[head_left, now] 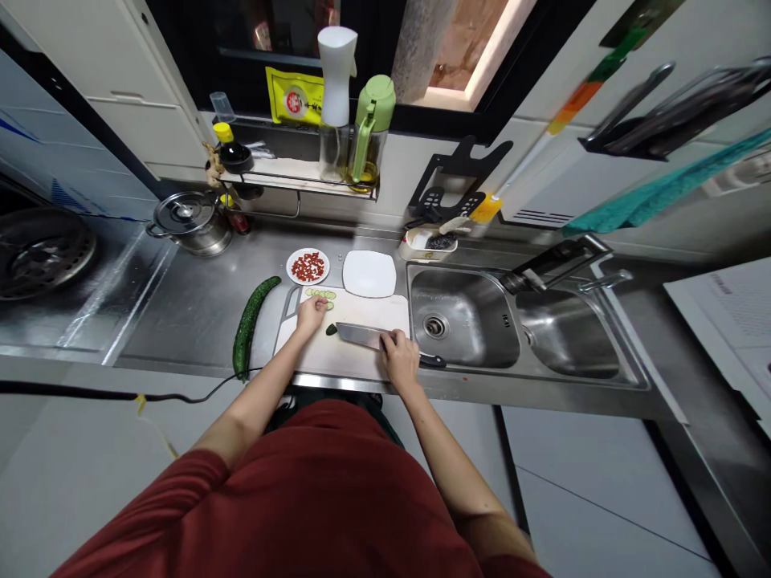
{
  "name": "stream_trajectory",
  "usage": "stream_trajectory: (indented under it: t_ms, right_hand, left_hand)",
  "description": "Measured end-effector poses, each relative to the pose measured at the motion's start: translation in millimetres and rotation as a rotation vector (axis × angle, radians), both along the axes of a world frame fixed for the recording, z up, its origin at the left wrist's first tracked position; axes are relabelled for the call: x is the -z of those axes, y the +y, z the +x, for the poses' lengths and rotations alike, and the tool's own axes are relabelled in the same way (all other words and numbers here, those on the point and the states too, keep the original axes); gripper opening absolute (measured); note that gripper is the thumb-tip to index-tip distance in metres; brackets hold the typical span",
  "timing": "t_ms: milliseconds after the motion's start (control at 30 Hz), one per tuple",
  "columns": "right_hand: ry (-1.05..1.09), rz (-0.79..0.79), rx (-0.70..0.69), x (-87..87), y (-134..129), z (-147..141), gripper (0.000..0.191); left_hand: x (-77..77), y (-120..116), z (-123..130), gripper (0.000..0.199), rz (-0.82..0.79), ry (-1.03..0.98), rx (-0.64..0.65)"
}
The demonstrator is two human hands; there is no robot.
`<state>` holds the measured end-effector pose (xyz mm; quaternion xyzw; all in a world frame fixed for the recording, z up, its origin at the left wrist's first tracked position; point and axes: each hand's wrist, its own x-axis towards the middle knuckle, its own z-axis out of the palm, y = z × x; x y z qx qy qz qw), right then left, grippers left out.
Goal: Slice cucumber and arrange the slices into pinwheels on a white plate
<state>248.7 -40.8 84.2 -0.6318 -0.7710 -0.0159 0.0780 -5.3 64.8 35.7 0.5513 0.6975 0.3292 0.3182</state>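
My right hand (400, 358) is wrapped round a wide-bladed knife (360, 335), whose blade lies over the white cutting board (349, 361) and points left. A short dark green cucumber end (331, 330) rests by the blade's tip. My left hand (312, 314) is at the board's upper left, its fingers pinched at a pale cucumber slice (328, 306). Several more cucumber slices (320, 294) lie in a row just above those fingers. Left of the board, a long whole cucumber (251, 325) lies on the steel counter.
Behind the board are a plate of chopped red pieces (307, 266) and a white square plate (369, 274). A double sink (463, 317) adjoins on the right. A lidded pot (191, 223) stands back left, below a shelf of bottles (289, 181). Another black handle (432, 361) lies by the sink.
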Motion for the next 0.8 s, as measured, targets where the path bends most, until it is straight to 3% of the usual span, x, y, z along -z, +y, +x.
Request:
stream_trajectory:
  t_ms: [367, 633, 800]
  right_hand:
    - [0.024, -0.013, 0.042, 0.3, -1, 1, 0.033]
    - [0.035, -0.045, 0.063, -1.5, -2, 3, 0.034]
    - [0.044, -0.062, 0.073, -1.2, -1, 3, 0.036]
  left_hand:
    - [1.8, 37, 21, 0.023, 0.014, 0.304, 0.1]
    - [12.9, 35, 17, 0.022, 0.174, 0.369, 0.17]
    - [16.4, 30, 15, 0.023, 0.173, 0.368, 0.211]
